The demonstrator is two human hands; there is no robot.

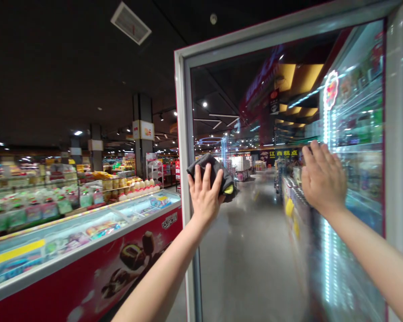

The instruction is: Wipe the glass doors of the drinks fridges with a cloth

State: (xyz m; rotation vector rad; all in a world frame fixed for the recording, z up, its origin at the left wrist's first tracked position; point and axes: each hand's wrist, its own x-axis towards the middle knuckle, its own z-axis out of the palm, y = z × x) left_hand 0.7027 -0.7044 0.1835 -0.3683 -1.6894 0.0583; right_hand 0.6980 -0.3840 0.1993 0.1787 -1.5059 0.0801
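Note:
My left hand [204, 192] presses a folded dark grey cloth [210, 162] against the glass door [248, 250], close to its left frame. The fingers are spread over the cloth, and a small yellow-green patch shows at its lower right. Farther right, my right hand [325, 181] is at the same glass with its palm forward and fingers stretched out. Nothing is visible in it. The glass is framed in pale metal [184, 179] and stands swung out, with lit shelves reflected or seen through its right side.
On the left runs a long red chest freezer [87, 273] holding packaged goods under glass. Beyond it stand rows of bagged and bottled products [53, 205]. A dark pillar [143, 147] rises behind. Through the glass, a grey aisle floor [255, 223] stretches away.

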